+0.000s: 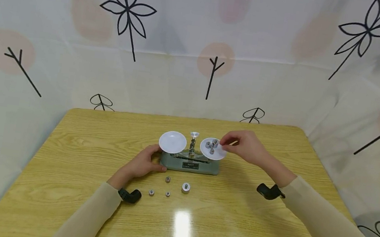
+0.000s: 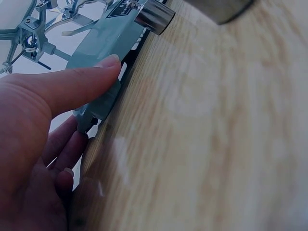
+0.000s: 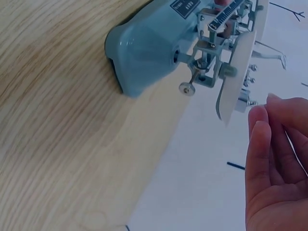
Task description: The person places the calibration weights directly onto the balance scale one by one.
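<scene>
A balance scale with a grey-green base [image 1: 205, 167] stands on the table. My left hand [image 1: 142, 163] grips the left end of its base, thumb [image 2: 91, 82] along the front and fingers round the back. The left pan [image 1: 172, 142] is bare. On the right pan [image 1: 219, 154] stand several small metal weights [image 1: 212, 151]. My right hand [image 1: 247, 147] is at this pan's right edge. Its thumb and fingertips are close together, beside the knob of one weight [image 3: 243, 102]; that knob shows in full, and nothing is visible between the fingers.
Before the scale, several loose weights stand on the wooden table [image 1: 100, 139], the biggest weight [image 1: 186, 188] rightmost and a smaller weight [image 1: 168, 179] nearest my left hand. A patterned white cloth [image 1: 180, 85] hangs behind the table. Each wrist wears a black camera [image 1: 269, 192].
</scene>
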`<state>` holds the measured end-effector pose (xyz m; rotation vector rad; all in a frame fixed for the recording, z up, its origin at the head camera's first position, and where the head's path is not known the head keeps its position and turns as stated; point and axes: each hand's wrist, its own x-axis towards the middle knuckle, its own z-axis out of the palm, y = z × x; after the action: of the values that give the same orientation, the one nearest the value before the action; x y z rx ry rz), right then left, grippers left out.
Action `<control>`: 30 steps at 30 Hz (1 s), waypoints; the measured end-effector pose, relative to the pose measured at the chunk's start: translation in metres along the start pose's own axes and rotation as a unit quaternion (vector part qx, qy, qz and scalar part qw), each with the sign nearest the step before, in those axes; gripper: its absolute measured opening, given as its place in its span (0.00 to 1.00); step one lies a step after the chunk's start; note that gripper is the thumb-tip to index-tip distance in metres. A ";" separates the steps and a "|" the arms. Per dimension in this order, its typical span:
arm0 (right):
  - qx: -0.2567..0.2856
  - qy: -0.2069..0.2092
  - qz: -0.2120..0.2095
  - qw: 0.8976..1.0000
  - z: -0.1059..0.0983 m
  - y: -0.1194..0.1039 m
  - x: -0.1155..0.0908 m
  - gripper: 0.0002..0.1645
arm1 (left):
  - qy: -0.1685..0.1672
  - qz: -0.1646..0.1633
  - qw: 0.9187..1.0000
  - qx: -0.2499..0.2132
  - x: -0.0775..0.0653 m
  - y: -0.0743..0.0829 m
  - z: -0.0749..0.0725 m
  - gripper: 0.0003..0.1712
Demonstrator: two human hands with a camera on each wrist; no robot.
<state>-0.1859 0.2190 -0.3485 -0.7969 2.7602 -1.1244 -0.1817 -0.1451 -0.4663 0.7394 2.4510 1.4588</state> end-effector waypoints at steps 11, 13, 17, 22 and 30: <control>0.015 0.036 0.039 0.998 -0.011 0.020 -0.013 0.07 | 0.019 0.006 1.000 0.006 0.001 0.001 0.004 0.35; 0.017 0.034 0.050 0.998 -0.011 0.024 -0.016 0.06 | 0.017 0.006 1.000 0.007 0.002 0.001 0.002 0.35; 0.025 0.031 0.077 0.996 -0.007 0.034 -0.022 0.07 | 0.008 0.002 1.000 0.006 0.002 0.001 0.000 0.35; 0.044 0.036 0.091 0.994 0.001 0.045 -0.027 0.08 | 0.001 -0.002 1.000 0.002 0.002 0.000 -0.001 0.35; 0.068 0.032 0.100 0.992 0.015 0.054 -0.031 0.13 | 0.002 0.000 1.000 -0.003 0.003 0.000 -0.001 0.36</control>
<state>-0.1792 0.2567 -0.4001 -0.4665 2.7030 -1.3005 -0.1842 -0.1445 -0.4652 0.7351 2.4492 1.4680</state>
